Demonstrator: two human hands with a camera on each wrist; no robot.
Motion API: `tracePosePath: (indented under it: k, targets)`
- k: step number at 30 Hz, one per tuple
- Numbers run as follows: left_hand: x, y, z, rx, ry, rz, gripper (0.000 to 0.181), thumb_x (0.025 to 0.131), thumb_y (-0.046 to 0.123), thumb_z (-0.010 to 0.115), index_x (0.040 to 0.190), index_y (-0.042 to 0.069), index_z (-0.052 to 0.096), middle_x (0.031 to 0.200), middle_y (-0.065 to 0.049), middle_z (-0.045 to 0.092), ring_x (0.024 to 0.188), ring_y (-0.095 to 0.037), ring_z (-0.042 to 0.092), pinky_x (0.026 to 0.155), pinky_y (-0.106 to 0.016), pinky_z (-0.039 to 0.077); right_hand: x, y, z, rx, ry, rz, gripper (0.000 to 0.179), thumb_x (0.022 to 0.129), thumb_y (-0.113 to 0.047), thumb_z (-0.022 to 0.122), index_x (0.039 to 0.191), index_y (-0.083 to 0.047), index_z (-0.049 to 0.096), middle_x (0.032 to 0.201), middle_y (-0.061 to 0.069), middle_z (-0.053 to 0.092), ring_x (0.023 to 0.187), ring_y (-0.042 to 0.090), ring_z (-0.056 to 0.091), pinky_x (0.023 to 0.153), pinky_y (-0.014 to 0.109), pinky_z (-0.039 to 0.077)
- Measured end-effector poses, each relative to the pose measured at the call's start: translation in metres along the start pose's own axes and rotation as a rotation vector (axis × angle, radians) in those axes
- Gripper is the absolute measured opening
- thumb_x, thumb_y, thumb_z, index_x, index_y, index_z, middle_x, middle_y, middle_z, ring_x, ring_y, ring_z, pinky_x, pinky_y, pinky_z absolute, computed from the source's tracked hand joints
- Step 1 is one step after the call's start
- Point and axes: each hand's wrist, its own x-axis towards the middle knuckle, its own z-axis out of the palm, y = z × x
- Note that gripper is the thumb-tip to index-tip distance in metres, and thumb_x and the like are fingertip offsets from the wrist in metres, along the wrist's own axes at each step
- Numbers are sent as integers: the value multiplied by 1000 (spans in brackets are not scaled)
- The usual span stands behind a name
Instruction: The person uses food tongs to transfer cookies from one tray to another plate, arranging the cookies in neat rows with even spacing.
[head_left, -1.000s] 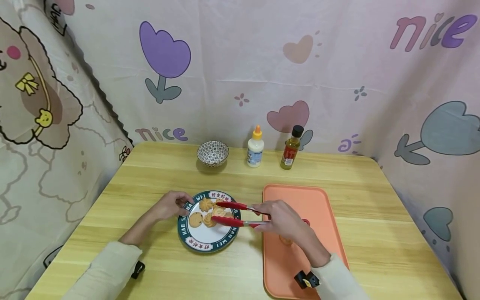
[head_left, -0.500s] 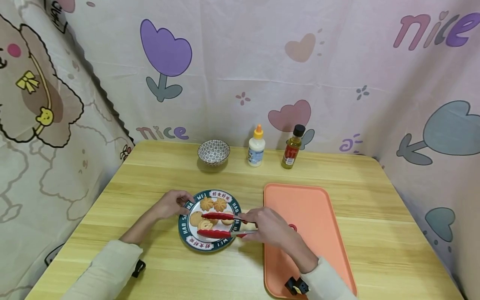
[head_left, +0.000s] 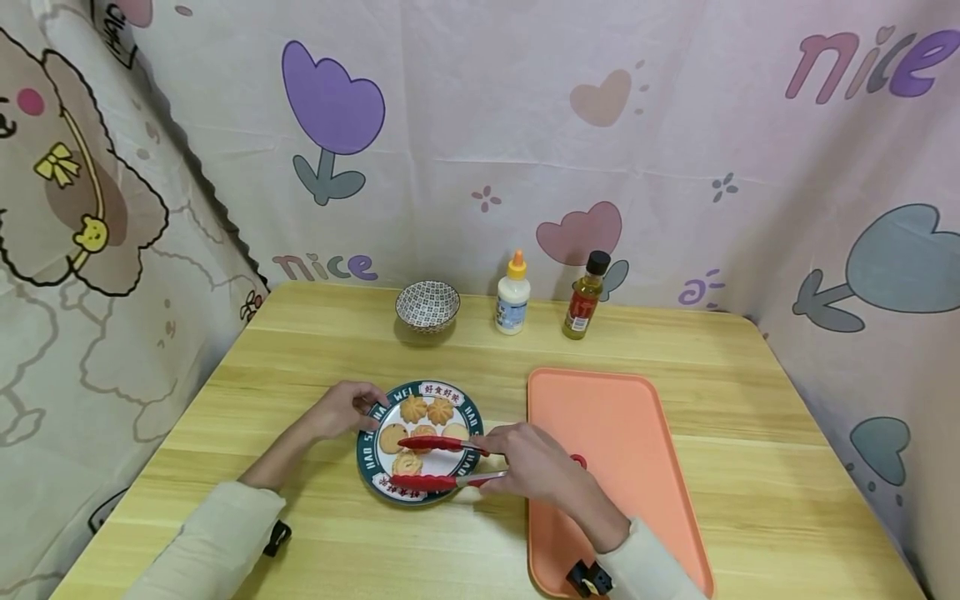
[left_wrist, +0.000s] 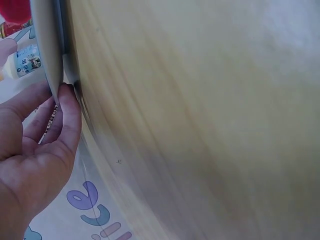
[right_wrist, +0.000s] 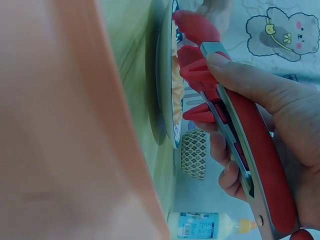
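A round plate with a green lettered rim (head_left: 367,460) bears several golden cookies (head_left: 413,408). My left hand (head_left: 341,410) pinches its left rim; in the left wrist view thumb and fingers (left_wrist: 70,117) lie on either side of the plate edge (left_wrist: 49,50). Red-tipped tongs (head_left: 427,482) are gripped by my right hand (head_left: 531,462), which comes in from the right. Their arms stand apart over the plate's front half, with a swirled cookie (head_left: 407,463) between the tips. Whether the tips touch it, I cannot tell. The right wrist view shows the fingers wrapped around the tongs' red handle (right_wrist: 262,160).
An orange tray (head_left: 615,417) lies on the wooden table right of the plate, partly under my right forearm. Along the back stand a patterned bowl (head_left: 427,306), a white squeeze bottle with an orange tip (head_left: 512,304) and a black-capped bottle (head_left: 583,304). A printed curtain (head_left: 450,108) hangs behind.
The tongs moved from the plate's right side toward its front left, setting the swirled cookie down there; their arms have since spread apart. My left hand stays at the rim.
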Motion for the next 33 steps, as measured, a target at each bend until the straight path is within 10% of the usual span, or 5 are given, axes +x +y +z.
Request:
tracePosePath:
  k: [19,33]
  targets:
    - [0,0,0,-19,-1,1,28,76,3,74,102,5,66,99,-10,62,85,-20,54,74,-30,46,-39,29,-14,32,81,54,56,73,-34,80,123,-14,65,112,2,70,100,16,66,79,31,52]
    - [1,-1,0,-23,-2,-5,29,74,2,75,101,5,66,98,-9,63,84,-20,55,73,-29,46,-89,67,-34,141,145,191,65,70,-36,82,127,-16,61,114,1,68,79,13,57,63,21,44]
